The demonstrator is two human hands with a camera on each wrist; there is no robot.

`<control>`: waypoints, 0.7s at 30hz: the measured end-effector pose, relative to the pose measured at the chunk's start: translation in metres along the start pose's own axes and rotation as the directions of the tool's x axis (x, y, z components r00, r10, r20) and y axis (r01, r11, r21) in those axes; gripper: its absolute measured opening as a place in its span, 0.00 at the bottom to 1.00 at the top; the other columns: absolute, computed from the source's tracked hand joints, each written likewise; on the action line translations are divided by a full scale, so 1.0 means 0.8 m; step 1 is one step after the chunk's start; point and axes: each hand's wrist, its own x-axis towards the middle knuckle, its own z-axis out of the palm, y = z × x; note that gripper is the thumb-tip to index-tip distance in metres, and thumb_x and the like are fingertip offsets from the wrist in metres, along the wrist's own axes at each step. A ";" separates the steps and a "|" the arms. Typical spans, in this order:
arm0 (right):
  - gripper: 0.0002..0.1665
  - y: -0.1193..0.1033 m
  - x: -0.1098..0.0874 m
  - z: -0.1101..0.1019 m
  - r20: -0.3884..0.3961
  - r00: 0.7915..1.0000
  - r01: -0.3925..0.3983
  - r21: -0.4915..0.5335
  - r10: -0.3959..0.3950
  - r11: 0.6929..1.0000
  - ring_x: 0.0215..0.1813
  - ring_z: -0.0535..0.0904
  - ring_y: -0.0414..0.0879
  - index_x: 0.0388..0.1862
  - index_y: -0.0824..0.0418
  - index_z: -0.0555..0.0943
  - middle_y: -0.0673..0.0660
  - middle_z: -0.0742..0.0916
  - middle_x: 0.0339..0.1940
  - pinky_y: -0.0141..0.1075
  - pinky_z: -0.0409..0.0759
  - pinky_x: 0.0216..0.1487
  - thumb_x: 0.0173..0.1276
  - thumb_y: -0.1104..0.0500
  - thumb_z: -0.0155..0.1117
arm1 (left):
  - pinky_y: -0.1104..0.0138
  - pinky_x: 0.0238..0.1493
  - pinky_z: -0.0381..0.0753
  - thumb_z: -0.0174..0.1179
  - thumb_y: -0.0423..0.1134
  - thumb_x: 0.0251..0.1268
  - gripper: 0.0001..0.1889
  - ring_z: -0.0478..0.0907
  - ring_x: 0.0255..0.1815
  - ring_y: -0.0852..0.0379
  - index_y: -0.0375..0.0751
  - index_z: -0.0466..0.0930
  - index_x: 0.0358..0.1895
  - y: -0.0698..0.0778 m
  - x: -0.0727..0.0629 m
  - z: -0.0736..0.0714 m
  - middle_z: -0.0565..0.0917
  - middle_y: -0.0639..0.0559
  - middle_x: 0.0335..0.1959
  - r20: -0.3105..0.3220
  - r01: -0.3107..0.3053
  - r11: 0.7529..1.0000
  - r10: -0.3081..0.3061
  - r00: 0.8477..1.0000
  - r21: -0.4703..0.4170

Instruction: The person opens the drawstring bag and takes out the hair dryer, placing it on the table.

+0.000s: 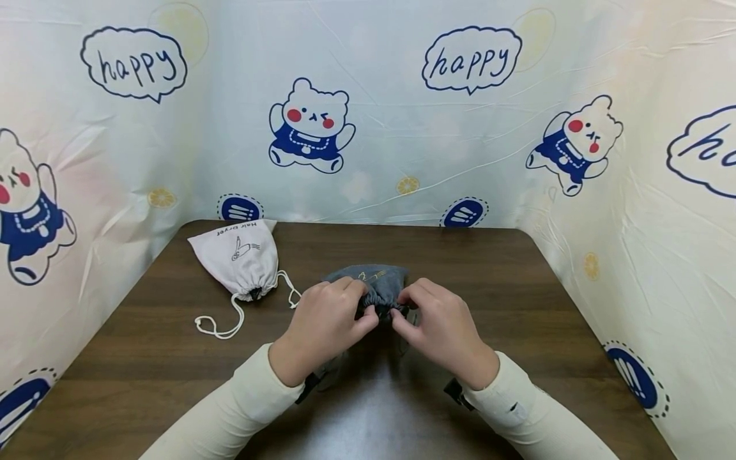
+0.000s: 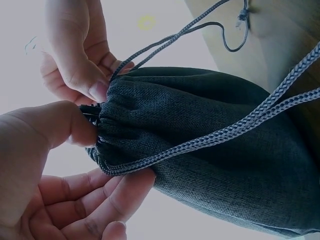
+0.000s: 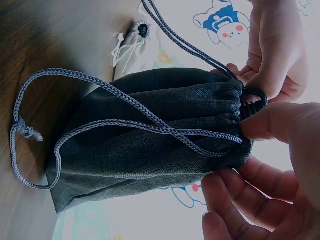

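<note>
A dark grey drawstring bag (image 1: 386, 279) with a small yellow print is held over the table, its gathered mouth toward me. My left hand (image 1: 328, 313) pinches the left side of that mouth between thumb and fingers. On the opposite side of the mouth, my right hand (image 1: 445, 327) pinches the fabric the same way. A black ridged end with a loop (image 3: 254, 106) pokes out of the opening; the rest of it is hidden inside the bag. Grey cords (image 2: 210, 137) trail from both sides of the mouth, one knotted end (image 3: 22, 129) showing in the right wrist view.
A white drawstring bag (image 1: 244, 259) printed "Hair Dryer" lies at the back left of the brown wooden table (image 1: 489, 275), something black in its mouth. Its white cords (image 1: 224, 332) spread toward me. A printed curtain (image 1: 391, 147) surrounds the table's back and sides.
</note>
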 end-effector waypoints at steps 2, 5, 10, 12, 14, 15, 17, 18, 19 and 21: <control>0.08 0.000 0.000 0.000 0.003 1.000 -0.002 -0.002 0.002 1.000 0.35 0.80 0.39 0.36 0.52 0.84 0.46 0.84 0.33 0.36 0.83 0.36 0.63 0.51 0.73 | 0.63 0.20 0.78 0.69 0.43 0.56 0.09 0.75 0.16 0.55 0.41 0.86 0.35 0.000 0.000 0.000 0.85 0.52 0.27 0.000 -0.002 1.000 0.002 1.000 0.001; 0.08 0.001 0.000 0.000 0.007 1.000 -0.007 -0.003 0.007 1.000 0.35 0.80 0.39 0.36 0.52 0.84 0.47 0.84 0.33 0.36 0.83 0.36 0.63 0.51 0.73 | 0.63 0.20 0.78 0.69 0.43 0.57 0.09 0.74 0.16 0.56 0.42 0.86 0.35 -0.001 0.000 0.000 0.85 0.52 0.27 0.003 -0.002 1.000 0.002 1.000 0.003; 0.08 0.002 0.001 -0.001 0.009 1.000 -0.013 -0.001 0.013 1.000 0.35 0.80 0.39 0.36 0.52 0.84 0.47 0.84 0.33 0.36 0.83 0.36 0.64 0.50 0.73 | 0.63 0.21 0.78 0.68 0.43 0.58 0.09 0.74 0.16 0.56 0.42 0.86 0.35 -0.001 0.001 0.000 0.85 0.52 0.28 0.016 0.001 1.000 -0.001 1.000 0.007; 0.08 0.002 0.000 -0.001 0.009 1.000 -0.014 0.001 0.014 1.000 0.35 0.80 0.39 0.36 0.52 0.84 0.47 0.84 0.33 0.36 0.83 0.36 0.64 0.50 0.73 | 0.63 0.21 0.78 0.67 0.43 0.58 0.09 0.74 0.16 0.56 0.42 0.86 0.35 0.000 0.001 0.000 0.85 0.52 0.28 0.021 0.001 1.000 -0.001 1.000 0.008; 0.09 0.002 0.000 -0.001 0.008 1.000 -0.015 0.001 0.015 1.000 0.35 0.80 0.39 0.36 0.52 0.84 0.47 0.84 0.33 0.36 0.83 0.36 0.64 0.50 0.73 | 0.63 0.21 0.78 0.67 0.43 0.58 0.09 0.74 0.16 0.56 0.42 0.87 0.35 0.000 0.001 -0.001 0.85 0.52 0.28 0.023 0.000 1.000 0.000 1.000 0.009; 0.09 0.002 0.000 -0.001 0.008 1.000 -0.015 0.002 0.015 1.000 0.35 0.80 0.38 0.36 0.52 0.84 0.47 0.84 0.33 0.36 0.83 0.36 0.64 0.50 0.73 | 0.63 0.21 0.78 0.67 0.43 0.58 0.09 0.74 0.16 0.56 0.42 0.87 0.35 0.000 0.001 -0.001 0.86 0.52 0.29 0.025 0.000 1.000 0.000 1.000 0.009; 0.09 0.002 0.000 -0.001 0.008 1.000 -0.014 0.002 0.014 1.000 0.35 0.80 0.38 0.36 0.52 0.84 0.47 0.84 0.33 0.36 0.83 0.36 0.64 0.50 0.73 | 0.63 0.21 0.79 0.68 0.43 0.58 0.09 0.75 0.16 0.56 0.42 0.87 0.35 0.000 0.001 -0.001 0.86 0.52 0.29 0.026 0.000 1.000 -0.001 1.000 0.009; 0.09 0.002 0.000 -0.001 0.009 1.000 -0.014 0.004 0.014 1.000 0.35 0.80 0.39 0.36 0.52 0.84 0.47 0.84 0.33 0.36 0.83 0.36 0.63 0.50 0.73 | 0.63 0.21 0.78 0.68 0.43 0.58 0.09 0.74 0.16 0.56 0.42 0.87 0.35 0.000 0.001 0.000 0.86 0.52 0.29 0.027 0.002 1.000 -0.002 1.000 0.008; 0.09 0.002 0.000 -0.001 0.011 1.000 -0.015 0.006 0.015 1.000 0.35 0.81 0.40 0.36 0.52 0.84 0.47 0.84 0.33 0.36 0.83 0.36 0.63 0.50 0.73 | 0.63 0.21 0.78 0.68 0.43 0.58 0.09 0.74 0.16 0.56 0.42 0.87 0.35 0.000 0.001 0.000 0.86 0.52 0.29 0.026 0.002 1.000 -0.002 1.000 0.008; 0.08 0.002 0.000 -0.001 0.014 1.000 -0.017 0.009 0.017 1.000 0.35 0.81 0.41 0.36 0.52 0.84 0.47 0.84 0.33 0.36 0.83 0.36 0.63 0.51 0.73 | 0.63 0.21 0.78 0.68 0.43 0.57 0.09 0.74 0.16 0.56 0.42 0.86 0.35 -0.001 0.001 0.000 0.85 0.52 0.28 0.025 0.003 1.000 -0.003 1.000 0.007</control>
